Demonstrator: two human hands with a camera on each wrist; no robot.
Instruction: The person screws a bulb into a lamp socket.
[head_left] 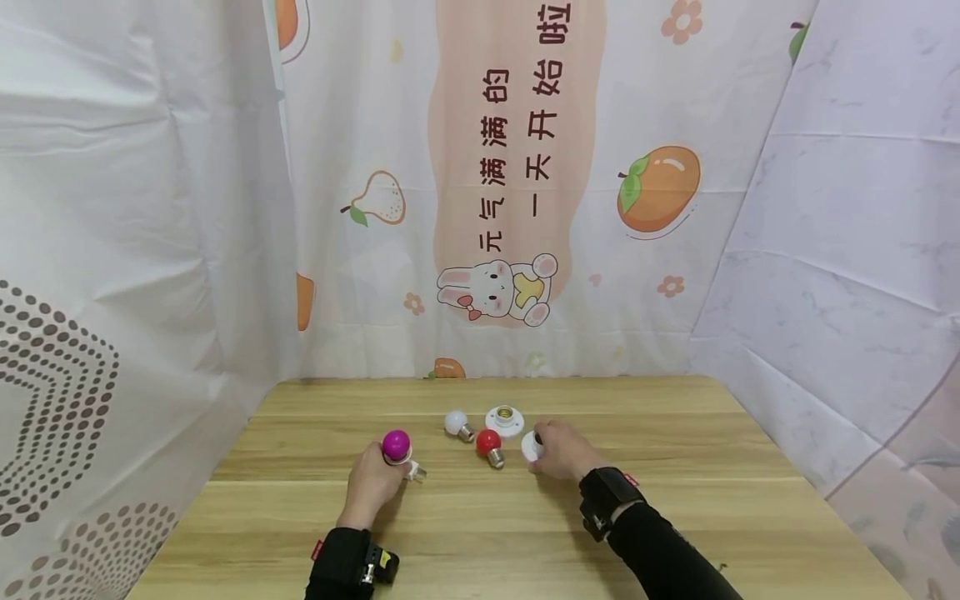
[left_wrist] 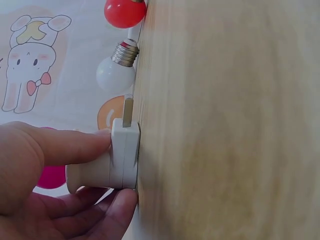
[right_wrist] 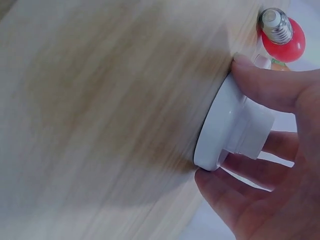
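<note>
On the left of the wooden table, my left hand [head_left: 372, 482] grips a white plug-in lamp socket [left_wrist: 124, 155] between thumb and fingers. A magenta bulb [head_left: 396, 444] sits upright in the socket, and the metal prongs [left_wrist: 128, 111] point toward the other bulbs. The socket's flat side touches the tabletop in the left wrist view. Farther right, my right hand [head_left: 567, 451] holds a round white lamp holder [right_wrist: 224, 122] by its rim, thumb on one side and fingers on the other. Its base lies on the table; the hand partly hides it in the head view.
Between the hands lie a white bulb [head_left: 455, 422] and a red bulb [head_left: 488, 442], both with screw caps. Behind the red one stands another round white lamp holder [head_left: 493, 427], its brass thread facing up. Printed curtains [head_left: 360, 275] enclose the table's [head_left: 480, 533] back and sides.
</note>
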